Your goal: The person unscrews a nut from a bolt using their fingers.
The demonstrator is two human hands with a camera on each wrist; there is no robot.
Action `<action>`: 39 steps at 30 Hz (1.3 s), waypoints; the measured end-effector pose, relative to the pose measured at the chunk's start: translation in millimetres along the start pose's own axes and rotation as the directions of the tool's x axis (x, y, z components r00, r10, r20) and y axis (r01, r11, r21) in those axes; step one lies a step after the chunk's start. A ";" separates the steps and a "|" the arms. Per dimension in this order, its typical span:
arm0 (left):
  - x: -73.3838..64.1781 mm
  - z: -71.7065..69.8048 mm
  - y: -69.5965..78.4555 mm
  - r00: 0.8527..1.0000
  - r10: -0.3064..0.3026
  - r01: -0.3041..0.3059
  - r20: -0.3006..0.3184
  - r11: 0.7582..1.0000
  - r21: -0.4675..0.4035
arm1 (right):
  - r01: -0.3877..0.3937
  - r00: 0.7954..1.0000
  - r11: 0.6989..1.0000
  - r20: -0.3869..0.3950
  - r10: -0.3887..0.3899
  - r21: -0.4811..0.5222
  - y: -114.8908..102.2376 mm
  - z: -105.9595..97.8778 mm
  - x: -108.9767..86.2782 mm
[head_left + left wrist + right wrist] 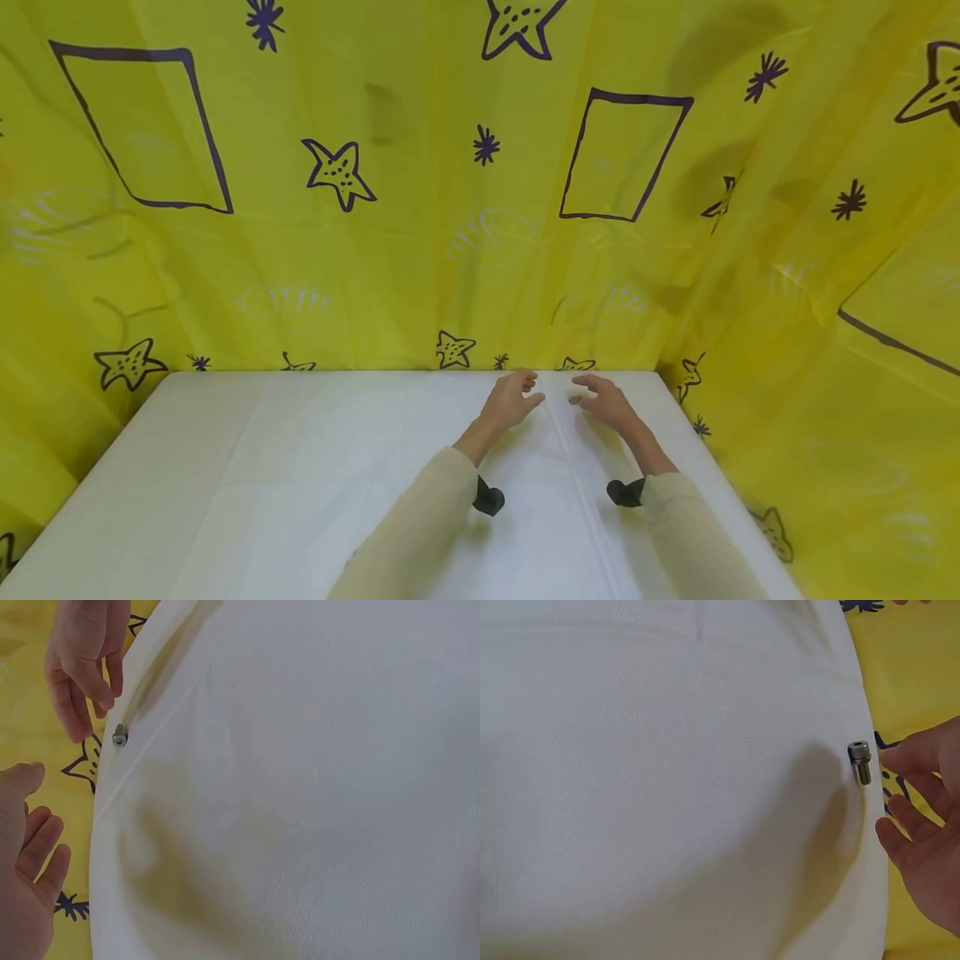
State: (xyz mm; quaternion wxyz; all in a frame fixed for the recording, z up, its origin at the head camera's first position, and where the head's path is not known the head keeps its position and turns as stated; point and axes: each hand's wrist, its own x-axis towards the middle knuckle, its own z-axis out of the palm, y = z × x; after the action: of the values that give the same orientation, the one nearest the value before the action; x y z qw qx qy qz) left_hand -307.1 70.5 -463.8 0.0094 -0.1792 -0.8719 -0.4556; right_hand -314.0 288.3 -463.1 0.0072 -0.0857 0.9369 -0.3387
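Observation:
A small metal socket-head bolt [574,400] is on the white table near its far edge. In the right wrist view, the bolt [860,761] shows a round head with a hex recess and a short shank. My right hand [606,406] is just beside it, fingers loosely bent, with a narrow gap between thumb and bolt. To the left, my left hand [510,400] hovers with relaxed fingers and nothing in it. Both hands face each other in the left wrist view, where the bolt [120,736] appears below the right hand's fingertips.
A white cover with long creases lies over the table [300,483]. Yellow curtain [420,275] printed with dark stars and frames hangs behind and along the sides. Black wrist devices [489,498] show under both sleeves.

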 end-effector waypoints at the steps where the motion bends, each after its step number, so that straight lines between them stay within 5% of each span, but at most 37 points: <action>1: 1.3 2.5 -0.5 1.000 0.005 -0.005 0.004 1.000 0.001 | -0.013 1.000 1.000 0.005 0.013 0.003 1.7 1.4 1.5; 9: 8.2 23.8 -3.3 0.998 0.063 -0.062 0.024 0.998 -0.031 | -0.100 0.995 0.995 -0.020 0.100 -0.016 10.7 9.6 8.2; 18: 14.1 44.4 -3.5 0.998 0.012 -0.009 0.057 0.999 -0.050 | -0.097 0.993 0.995 -0.069 0.095 -0.020 14.0 10.0 6.8; 25: 13.5 50.6 -5.4 0.996 -0.010 0.015 0.084 0.998 -0.063 | -0.096 0.993 0.995 -0.067 0.095 -0.016 14.1 13.2 6.6; 39: 20.3 59.5 -3.0 0.996 0.048 -0.046 0.081 0.999 -0.025 | -0.035 0.990 0.999 -0.139 0.030 -0.035 25.8 18.3 8.8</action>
State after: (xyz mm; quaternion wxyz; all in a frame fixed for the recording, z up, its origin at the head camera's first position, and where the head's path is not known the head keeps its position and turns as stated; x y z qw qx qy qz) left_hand -318.4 122.6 -497.3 -0.0177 -0.2182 -0.8619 -0.4574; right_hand -325.3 294.7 -493.2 -0.0538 -0.0470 0.9426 -0.3261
